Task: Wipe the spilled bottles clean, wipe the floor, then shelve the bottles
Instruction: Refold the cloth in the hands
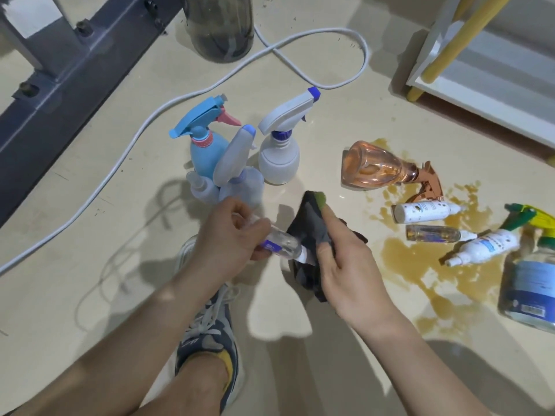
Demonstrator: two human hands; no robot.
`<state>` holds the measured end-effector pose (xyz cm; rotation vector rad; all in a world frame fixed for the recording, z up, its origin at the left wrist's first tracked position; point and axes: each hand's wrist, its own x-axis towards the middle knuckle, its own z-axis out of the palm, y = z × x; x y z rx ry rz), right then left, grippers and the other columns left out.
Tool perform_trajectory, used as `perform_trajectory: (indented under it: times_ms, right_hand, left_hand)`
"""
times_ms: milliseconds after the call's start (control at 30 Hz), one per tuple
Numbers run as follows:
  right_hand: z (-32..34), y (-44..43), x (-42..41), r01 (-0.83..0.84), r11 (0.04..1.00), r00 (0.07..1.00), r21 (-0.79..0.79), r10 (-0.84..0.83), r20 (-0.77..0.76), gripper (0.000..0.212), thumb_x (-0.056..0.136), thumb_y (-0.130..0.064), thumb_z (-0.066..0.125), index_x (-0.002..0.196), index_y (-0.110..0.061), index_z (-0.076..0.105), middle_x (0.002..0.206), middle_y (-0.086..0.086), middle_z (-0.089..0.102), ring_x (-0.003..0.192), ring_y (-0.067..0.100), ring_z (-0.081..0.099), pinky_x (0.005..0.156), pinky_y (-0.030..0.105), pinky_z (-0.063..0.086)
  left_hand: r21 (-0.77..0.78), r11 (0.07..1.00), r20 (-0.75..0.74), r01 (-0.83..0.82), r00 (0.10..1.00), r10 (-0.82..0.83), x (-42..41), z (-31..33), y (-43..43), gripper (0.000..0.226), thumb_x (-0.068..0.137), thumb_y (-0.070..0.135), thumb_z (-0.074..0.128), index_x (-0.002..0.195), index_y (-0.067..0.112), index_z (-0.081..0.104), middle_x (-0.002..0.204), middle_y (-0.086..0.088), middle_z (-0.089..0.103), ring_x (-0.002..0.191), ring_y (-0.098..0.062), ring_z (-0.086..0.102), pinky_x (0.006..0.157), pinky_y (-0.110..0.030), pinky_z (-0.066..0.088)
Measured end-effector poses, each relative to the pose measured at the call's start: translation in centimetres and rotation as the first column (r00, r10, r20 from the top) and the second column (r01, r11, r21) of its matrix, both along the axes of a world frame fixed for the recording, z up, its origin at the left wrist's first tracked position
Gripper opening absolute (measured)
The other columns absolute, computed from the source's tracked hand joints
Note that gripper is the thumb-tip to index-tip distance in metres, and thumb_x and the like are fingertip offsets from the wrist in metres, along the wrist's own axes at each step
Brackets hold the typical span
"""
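In the centre of the frame a small clear bottle [282,247] with a purple label (its writing is too blurred to read) lies sideways between both hands. The left hand [231,232] grips its base with curled fingers. The right hand [345,265] pinches a dark cloth [312,223] around its white cap.

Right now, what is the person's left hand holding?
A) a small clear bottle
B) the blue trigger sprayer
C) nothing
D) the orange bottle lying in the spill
A: the left hand grips the small clear bottle, while the right hand holds a dark cloth against its white tip.
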<state>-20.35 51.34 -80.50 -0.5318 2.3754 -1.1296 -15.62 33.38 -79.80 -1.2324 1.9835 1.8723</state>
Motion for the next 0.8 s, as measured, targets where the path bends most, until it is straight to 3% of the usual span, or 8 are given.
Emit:
perform_trajectory:
  times_ms: [67,133,200,300,367,500,700,800]
  right_hand:
    - [0.5,-0.4,0.7,-0.221,0.975,0.975,0.022,0.221,-0.023,0.064,0.093,-0.017,0.044,0.154,-0.023,0.025,0.147,0.000,0.043,0.136,0.015,0.039,0.113,0.036,0.036]
    - [0.3,-0.6,1.7,-0.391,0.882,0.892,0.261,0.434,-0.129,0.072,0.095,-0.036,0.047,0.156,-0.016,0.015,0.159,0.007,0.023,0.146,0.024,0.022,0.116,0.044,0.030]
    - [-0.4,-0.9,1.6,-0.385,0.798,0.825,0.464,0.523,-0.215,0.079,0.093,-0.042,0.051,0.155,-0.007,0.016,0.151,0.016,0.033,0.135,0.035,0.036,0.098,0.051,0.041]
    - [-1.2,-1.7,0.2,-0.330,0.781,0.746,0.530,0.560,-0.361,0.053,0.092,-0.043,0.051,0.132,-0.007,0.050,0.099,0.010,0.061,0.084,0.033,0.056,0.076,0.043,0.040]
    - [-0.5,-2.1,-1.5,-0.445,0.774,0.776,0.449,0.584,-0.237,0.032,0.091,-0.046,0.050,0.103,-0.017,0.056,0.080,0.003,0.061,0.069,0.028,0.051,0.074,0.041,0.039]
    - [1.0,-2.4,-4.6,-0.594,0.793,0.752,0.133,0.489,0.443,0.022,0.081,-0.026,0.078,0.078,-0.016,0.058,0.067,-0.001,0.060,0.062,0.011,0.053,0.063,0.027,0.044]
    - [1.3,-2.3,-0.5,-0.294,0.955,0.954,-0.037,0.296,0.047,0.027,0.093,-0.049,0.053,0.105,-0.026,0.059,0.084,-0.004,0.059,0.079,0.017,0.055,0.071,0.033,0.046]
    - [1.5,-1.6,0.1,-0.121,0.963,0.977,-0.240,0.158,0.141,0.040,0.099,-0.039,0.046,0.090,-0.009,0.071,0.094,-0.003,0.063,0.096,0.014,0.060,0.082,0.029,0.046]
  left_hand:
    - [0.048,0.998,0.010,-0.045,0.999,0.044,0.5,0.1,0.2,0.010,0.094,0.018,0.060,0.093,0.007,0.058,0.082,-0.014,0.067,0.060,-0.022,0.070,0.055,-0.025,0.057]
    - [0.052,0.998,0.016,-0.029,0.999,0.028,0.7,0.7,0.0,0.022,0.096,0.024,0.055,0.088,0.007,0.067,0.068,-0.010,0.068,0.054,-0.021,0.068,0.051,-0.025,0.054]
    - [-0.017,0.997,0.046,0.070,0.997,-0.069,0.6,1.2,-0.2,0.035,0.097,0.029,0.052,0.081,0.001,0.065,0.053,-0.004,0.061,0.043,-0.017,0.059,0.042,-0.022,0.045]
    - [-0.108,0.977,0.045,0.181,0.983,-0.177,0.5,1.7,-0.2,0.043,0.096,0.033,0.050,0.075,-0.002,0.061,0.050,-0.009,0.055,0.038,-0.014,0.045,0.041,-0.021,0.038]
    - [-0.193,0.946,-0.013,0.261,0.963,-0.268,0.8,2.1,0.0,0.040,0.094,0.034,0.055,0.062,0.010,0.062,0.048,-0.007,0.053,0.038,-0.014,0.044,0.045,-0.023,0.038]
    - [-0.363,0.864,-0.161,0.350,0.889,-0.428,1.3,3.1,0.7,0.012,0.087,0.023,0.069,0.075,0.023,0.072,0.048,0.013,0.051,0.045,-0.002,0.045,0.048,-0.010,0.033]
    - [-0.297,0.955,-0.112,-0.018,0.994,-0.016,0.4,0.3,-0.6,0.036,0.086,0.030,0.051,0.065,0.002,0.061,0.054,-0.017,0.052,0.045,-0.016,0.040,0.049,-0.031,0.034]
    - [-0.187,0.971,-0.001,-0.147,0.989,0.150,0.4,-0.4,-0.5,0.038,0.090,0.021,0.051,0.054,0.009,0.050,0.047,-0.006,0.046,0.040,-0.015,0.037,0.046,-0.025,0.032]
